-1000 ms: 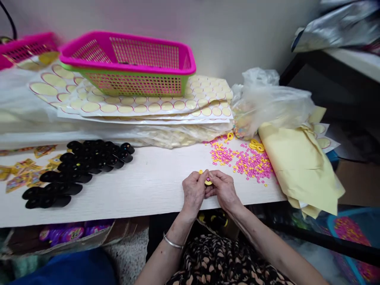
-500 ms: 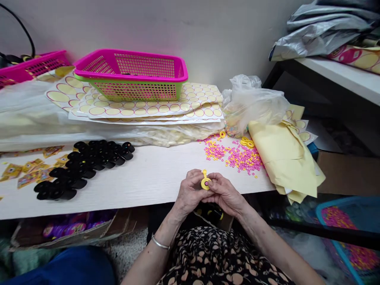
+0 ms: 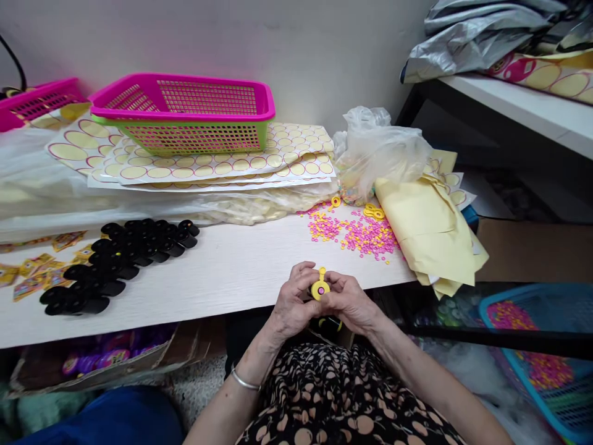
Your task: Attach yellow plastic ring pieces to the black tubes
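Observation:
Near the table's front edge, my left hand (image 3: 296, 301) and my right hand (image 3: 351, 303) meet around a small yellow plastic piece (image 3: 319, 288). It has a round disc with a pink bead at its centre and a short arm ending in a small ring that points away from me. Both hands grip it with the fingers curled; whatever is behind the disc is mostly hidden by them. Beyond my right hand lie loose pink and yellow beads (image 3: 365, 235). Similar yellow pieces (image 3: 373, 212) rest at the back of the bead pile.
Rows of black plastic parts (image 3: 125, 253) stand at the left beside printed yellow packets (image 3: 39, 272). A pink and green basket (image 3: 194, 133) sits on sticker sheets (image 3: 222, 170). Yellow paper (image 3: 426, 228) hangs over the right edge. Below right is a blue basket (image 3: 532, 389).
The view has shifted, so the table's contents appear farther left. My right thumb has moved down off the disc, and the pink bead in its centre now shows fully.

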### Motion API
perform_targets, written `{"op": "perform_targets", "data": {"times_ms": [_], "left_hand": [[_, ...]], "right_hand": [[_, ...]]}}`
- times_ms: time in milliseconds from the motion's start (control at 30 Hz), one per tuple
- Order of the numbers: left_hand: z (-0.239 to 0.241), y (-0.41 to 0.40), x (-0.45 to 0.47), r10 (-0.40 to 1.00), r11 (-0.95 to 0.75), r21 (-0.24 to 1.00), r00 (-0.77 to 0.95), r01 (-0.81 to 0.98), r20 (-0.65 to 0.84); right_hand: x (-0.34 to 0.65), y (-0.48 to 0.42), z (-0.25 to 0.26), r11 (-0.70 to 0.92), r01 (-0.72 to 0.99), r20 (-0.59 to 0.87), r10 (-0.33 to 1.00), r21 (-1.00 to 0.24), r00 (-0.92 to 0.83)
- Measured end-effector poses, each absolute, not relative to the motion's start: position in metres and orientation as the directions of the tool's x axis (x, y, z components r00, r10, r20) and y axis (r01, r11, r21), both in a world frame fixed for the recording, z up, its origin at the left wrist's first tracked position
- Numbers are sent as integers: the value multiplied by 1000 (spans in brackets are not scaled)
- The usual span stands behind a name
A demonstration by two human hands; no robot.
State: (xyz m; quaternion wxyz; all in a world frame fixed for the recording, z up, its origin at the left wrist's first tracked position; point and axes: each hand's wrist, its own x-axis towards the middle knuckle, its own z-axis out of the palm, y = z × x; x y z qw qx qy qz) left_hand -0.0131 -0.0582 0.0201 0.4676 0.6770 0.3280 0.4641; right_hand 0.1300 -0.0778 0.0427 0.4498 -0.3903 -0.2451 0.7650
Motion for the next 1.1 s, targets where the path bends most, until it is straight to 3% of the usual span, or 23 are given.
{"op": "perform_targets", "data": {"times_ms": [167, 333, 500, 733, 933, 1100], "left_hand": [[34, -61, -21, 807, -236, 972, 562, 24, 182], [45, -66, -17, 752, -275, 956, 641, 99, 150], [53, -69, -8, 687, -398, 909, 697, 124, 205], [49, -73, -3, 603, -516, 848, 754, 121, 260], [47, -74, -4, 643, -469, 865, 740, 178, 197], [42, -71, -7, 680, -420, 901, 696, 111, 232]], "right_hand": [[149, -71, 31, -653, -449, -391, 741, -610, -546], [156, -74, 31, -628, -405, -315, 727, -665, -610], [163, -76, 33, -553, -318, -267, 732, -770, -627], [161, -82, 40, -488, -276, -272, 780, -828, -564], [153, -94, 36, -402, -414, -195, 867, -817, -458], [155, -96, 25, -491, -438, -196, 803, -753, -562]]}}
